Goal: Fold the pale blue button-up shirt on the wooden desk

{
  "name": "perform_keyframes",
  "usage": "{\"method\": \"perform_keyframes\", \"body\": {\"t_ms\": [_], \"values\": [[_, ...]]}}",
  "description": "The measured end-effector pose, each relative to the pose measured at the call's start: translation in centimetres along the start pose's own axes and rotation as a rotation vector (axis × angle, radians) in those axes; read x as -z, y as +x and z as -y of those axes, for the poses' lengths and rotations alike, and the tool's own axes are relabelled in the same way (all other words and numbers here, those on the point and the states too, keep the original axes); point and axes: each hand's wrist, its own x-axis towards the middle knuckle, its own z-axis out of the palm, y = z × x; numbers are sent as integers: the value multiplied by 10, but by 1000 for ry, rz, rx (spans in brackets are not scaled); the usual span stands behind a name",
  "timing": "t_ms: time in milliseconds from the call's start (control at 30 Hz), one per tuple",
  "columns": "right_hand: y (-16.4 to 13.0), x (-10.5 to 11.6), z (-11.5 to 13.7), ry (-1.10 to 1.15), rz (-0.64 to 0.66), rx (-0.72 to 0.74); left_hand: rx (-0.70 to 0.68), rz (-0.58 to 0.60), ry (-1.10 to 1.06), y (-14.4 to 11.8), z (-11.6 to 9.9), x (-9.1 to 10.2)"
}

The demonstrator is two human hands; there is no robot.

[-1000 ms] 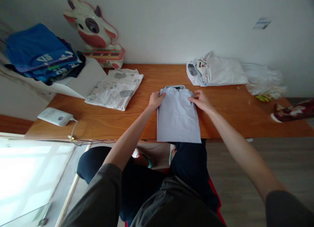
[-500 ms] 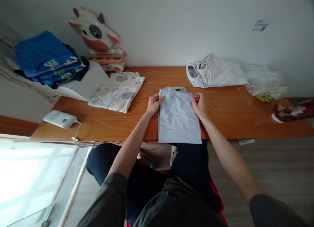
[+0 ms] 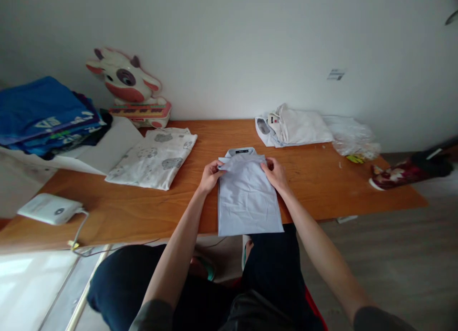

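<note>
A pale grey-blue collared shirt [image 3: 248,197], folded into a rectangle, lies on the wooden table in front of me. Its collar with a dark label faces the wall, and its lower edge reaches just past the table's front edge. My left hand [image 3: 211,176] pinches the shirt's upper left corner between thumb and fingers. At the upper right corner my right hand [image 3: 275,173] grips the cloth in the same way, thumb on top. The fingers under the cloth are partly hidden.
Left on the table [image 3: 193,202] lie a white patterned cloth [image 3: 152,157], a white power bank [image 3: 50,208] with a cable, a cow toy keyboard [image 3: 129,92], and blue clothes [image 3: 46,114] on a white box. Right are folded white clothes [image 3: 304,126], a plastic bag [image 3: 356,140] and a dark red object [image 3: 397,176].
The top edge of the shirt has been drawn toward me, so more of the collar and label shows. Both hands keep hold of the corners. The camera view has shifted.
</note>
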Motion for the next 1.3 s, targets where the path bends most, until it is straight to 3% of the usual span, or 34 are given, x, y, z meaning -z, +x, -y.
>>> {"method": "perform_keyframes", "body": {"t_ms": [233,333,467,567,700,833,1000,1300], "values": [[2,-2,-7,67,-19,29,51,111,46,-2,-4,-2],[1,-4,-14,156,-54,25,18,-6,84,-2,1,-5],[-1,-3,-19,332,-153,43,-28,-285,213,-1,13,-4],[-1,2,-17,314,-114,29,-45,-407,364,0,17,-3],[2,12,-11,230,43,46,-74,-336,518,-1,12,-5],[8,9,-16,214,69,58,-65,-215,599,-2,11,-4],[8,2,-21,184,122,18,-99,-202,685,-5,12,-4],[2,-1,-18,178,-17,44,-135,-270,757,-7,9,-8]]}}
